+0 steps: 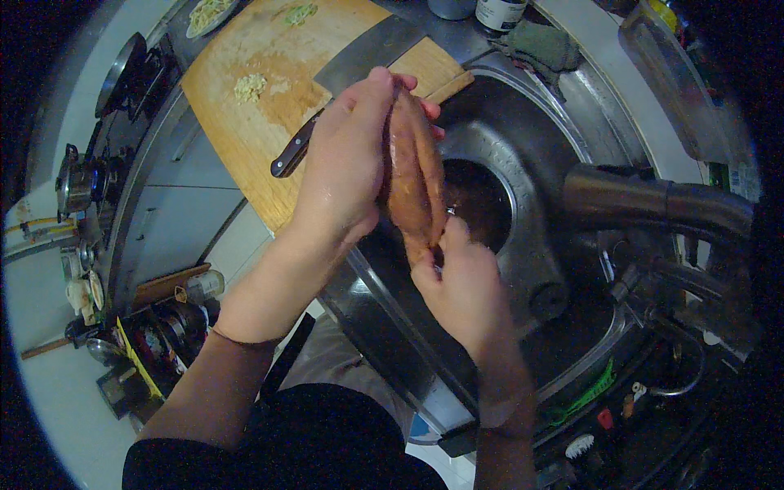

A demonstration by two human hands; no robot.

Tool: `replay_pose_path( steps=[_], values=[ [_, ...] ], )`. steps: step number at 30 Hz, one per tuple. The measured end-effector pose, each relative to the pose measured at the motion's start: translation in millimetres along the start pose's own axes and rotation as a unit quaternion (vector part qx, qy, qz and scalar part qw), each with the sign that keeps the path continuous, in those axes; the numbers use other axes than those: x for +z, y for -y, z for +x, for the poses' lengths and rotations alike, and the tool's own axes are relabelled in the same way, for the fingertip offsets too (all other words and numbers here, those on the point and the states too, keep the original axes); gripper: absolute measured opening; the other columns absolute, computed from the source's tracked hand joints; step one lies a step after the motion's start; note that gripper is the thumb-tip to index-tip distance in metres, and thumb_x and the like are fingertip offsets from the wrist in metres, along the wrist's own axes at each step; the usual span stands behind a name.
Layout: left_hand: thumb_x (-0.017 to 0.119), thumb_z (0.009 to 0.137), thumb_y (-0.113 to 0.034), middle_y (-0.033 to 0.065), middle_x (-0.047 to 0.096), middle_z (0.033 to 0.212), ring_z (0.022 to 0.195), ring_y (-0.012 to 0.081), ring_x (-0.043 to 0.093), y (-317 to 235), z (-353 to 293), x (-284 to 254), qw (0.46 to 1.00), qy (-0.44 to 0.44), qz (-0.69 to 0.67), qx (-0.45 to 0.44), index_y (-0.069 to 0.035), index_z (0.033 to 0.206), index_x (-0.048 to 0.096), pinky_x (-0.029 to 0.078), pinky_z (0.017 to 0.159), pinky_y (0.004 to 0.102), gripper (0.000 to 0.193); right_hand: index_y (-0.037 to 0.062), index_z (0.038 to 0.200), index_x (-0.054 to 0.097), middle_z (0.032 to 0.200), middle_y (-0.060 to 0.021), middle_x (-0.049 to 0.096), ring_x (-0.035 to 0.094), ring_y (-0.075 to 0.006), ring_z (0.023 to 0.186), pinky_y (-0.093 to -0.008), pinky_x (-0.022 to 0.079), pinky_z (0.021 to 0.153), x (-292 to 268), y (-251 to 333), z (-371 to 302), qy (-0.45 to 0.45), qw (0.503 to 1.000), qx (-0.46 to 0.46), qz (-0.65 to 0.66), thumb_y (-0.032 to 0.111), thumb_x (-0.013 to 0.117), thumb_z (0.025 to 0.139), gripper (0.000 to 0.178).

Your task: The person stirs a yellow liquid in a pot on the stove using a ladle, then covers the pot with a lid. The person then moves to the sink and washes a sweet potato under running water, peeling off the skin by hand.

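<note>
My left hand is wrapped along one side of a long orange-brown sweet potato, fingers curling round its far end. The sweet potato is tilted lengthwise over the sink. At its near end, my right hand is closed, the thumb against the sweet potato. A small shiny metal piece shows by the right fingers; it looks like part of a peeler, mostly hidden. Beyond my left hand, a cleaver with a dark riveted handle lies on the wooden cutting board.
Finely chopped pale bits and a small green pile lie on the board. A plate of pale strands stands beyond it. A dark faucet reaches over the sink from the right. A green cloth lies behind the sink.
</note>
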State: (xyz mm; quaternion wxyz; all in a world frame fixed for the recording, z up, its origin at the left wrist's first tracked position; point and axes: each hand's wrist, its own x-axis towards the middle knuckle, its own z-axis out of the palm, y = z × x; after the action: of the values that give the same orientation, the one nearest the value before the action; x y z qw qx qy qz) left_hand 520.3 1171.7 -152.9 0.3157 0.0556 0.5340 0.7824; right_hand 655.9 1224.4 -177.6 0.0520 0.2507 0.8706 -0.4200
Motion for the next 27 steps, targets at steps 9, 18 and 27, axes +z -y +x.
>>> replay_pose_path(
  steps=[9, 18, 27],
  values=[
    [0.038, 0.091, -0.034, 0.0108, 0.057, 0.081, 0.072, 0.0198, 0.056, 12, 2, -4, 1.0, -0.021, 0.0, -0.002, -0.002, 0.098, 0.047, 0.047, 0.063, 0.0306, 0.034, -0.0012, 0.093, 0.05, 0.075, -0.0179, 0.061, 0.062, -0.0278, 0.068, -0.0351, 0.048, 0.061, 18, -39, 7, -0.118, 0.985, -0.053, 0.118, 0.003, 0.053, 0.075, 0.019],
    [0.039, 0.09, -0.033, 0.0109, 0.056, 0.095, 0.089, 0.0282, 0.055, -6, 9, -30, 0.969, 0.056, -0.207, -0.119, -0.006, 0.106, 0.045, 0.047, 0.078, 0.0416, 0.032, 0.0034, 0.097, 0.06, 0.102, -0.0143, 0.06, 0.062, -0.0226, 0.086, -0.0315, 0.048, 0.074, -32, -74, -26, -0.176, 0.97, 0.143, 0.092, -0.001, 0.053, 0.074, 0.024],
    [0.033, 0.092, -0.033, 0.0138, 0.056, 0.09, 0.083, 0.0284, 0.057, -9, 7, -10, 0.974, 0.023, -0.185, -0.128, -0.005, 0.104, 0.041, 0.049, 0.072, 0.0418, 0.032, -0.0035, 0.102, 0.057, 0.097, -0.0157, 0.062, 0.061, -0.0176, 0.09, -0.0278, 0.048, 0.077, -27, -15, -34, -0.175, 0.97, -0.057, 0.16, 0.002, 0.063, 0.072, 0.031]
  ],
)
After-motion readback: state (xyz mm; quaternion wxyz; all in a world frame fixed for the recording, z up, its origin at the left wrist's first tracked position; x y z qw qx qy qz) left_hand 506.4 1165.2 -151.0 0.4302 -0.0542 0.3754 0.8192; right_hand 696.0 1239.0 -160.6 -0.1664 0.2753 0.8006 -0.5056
